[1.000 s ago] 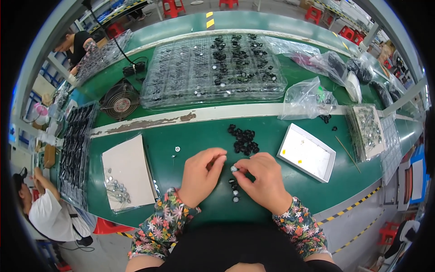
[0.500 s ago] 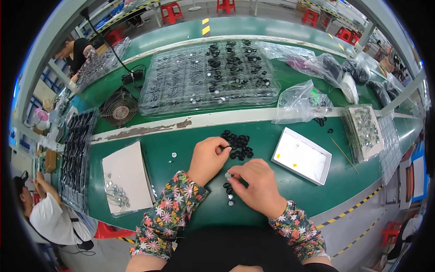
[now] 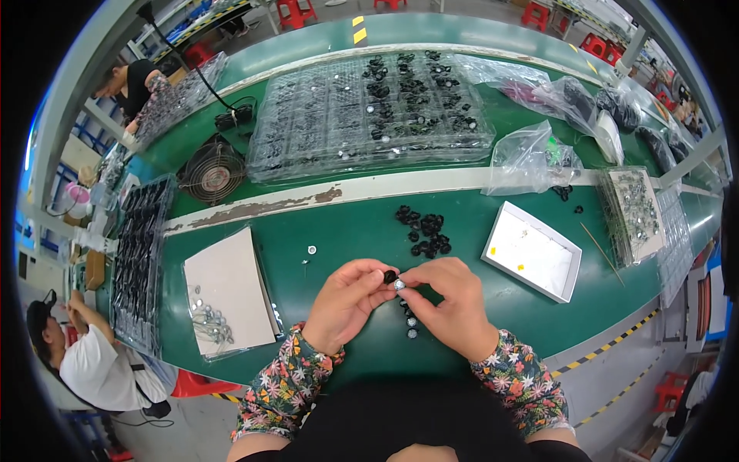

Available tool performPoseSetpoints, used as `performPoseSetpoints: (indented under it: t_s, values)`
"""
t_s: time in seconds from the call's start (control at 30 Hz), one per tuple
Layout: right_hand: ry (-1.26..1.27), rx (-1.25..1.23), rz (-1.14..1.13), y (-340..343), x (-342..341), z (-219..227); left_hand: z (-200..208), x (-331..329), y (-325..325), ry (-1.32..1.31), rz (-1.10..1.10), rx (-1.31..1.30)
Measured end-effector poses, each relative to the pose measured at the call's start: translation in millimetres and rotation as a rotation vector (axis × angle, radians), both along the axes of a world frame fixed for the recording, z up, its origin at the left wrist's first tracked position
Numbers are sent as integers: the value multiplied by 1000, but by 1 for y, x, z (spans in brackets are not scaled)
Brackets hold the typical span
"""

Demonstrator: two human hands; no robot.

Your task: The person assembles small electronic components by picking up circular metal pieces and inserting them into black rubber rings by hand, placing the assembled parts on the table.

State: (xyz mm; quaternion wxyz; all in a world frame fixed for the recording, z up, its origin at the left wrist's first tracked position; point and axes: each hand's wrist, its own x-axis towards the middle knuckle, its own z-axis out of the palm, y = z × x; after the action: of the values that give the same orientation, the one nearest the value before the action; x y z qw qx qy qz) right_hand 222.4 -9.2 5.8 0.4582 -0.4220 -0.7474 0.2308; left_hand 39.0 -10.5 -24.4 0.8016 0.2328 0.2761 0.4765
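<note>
My left hand (image 3: 344,305) pinches a small black ring-shaped part (image 3: 390,276) between thumb and fingertips. Against it, my right hand (image 3: 453,303) grips a small round silvery disc (image 3: 399,285); the two pieces meet or nearly meet, I cannot tell which. Beyond my fingers lies a loose pile of black ring-shaped parts (image 3: 428,228) on the green table (image 3: 346,239). Just under my right hand runs a short row of black parts with shiny silvery tops (image 3: 412,333), partly covered by the fingers.
At right sit a white open box (image 3: 535,254), a thin stick (image 3: 602,254) and a bagged card stack (image 3: 635,215). Cardboard sheets (image 3: 227,281) with silvery discs lie left. Farther back are clear trays (image 3: 308,138) and a fan (image 3: 212,173). Two people work at left.
My left hand has come back from the black pile with a black part. My right hand has brought the silvery disc up to it. The view has shifted slightly.
</note>
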Motion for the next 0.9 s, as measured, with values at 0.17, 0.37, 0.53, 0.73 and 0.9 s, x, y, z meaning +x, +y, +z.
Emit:
performPoseSetpoints:
  t_s: [0.17,0.37,0.53,0.73,0.9]
  values:
    - [-8,29,-28,0,-2,0,0,2,0,-29,-24,13]
    - [-20,86,-47,0,-3,-1,-1,3,-1,-48,-40,59]
    - [-60,139,-54,-1,-3,0,-1,6,-4,-66,-25,118]
    - [-76,199,-58,-1,-3,1,-4,8,-5,-30,-18,181]
    - [-85,215,-49,-1,-3,1,-1,8,-6,0,-13,181]
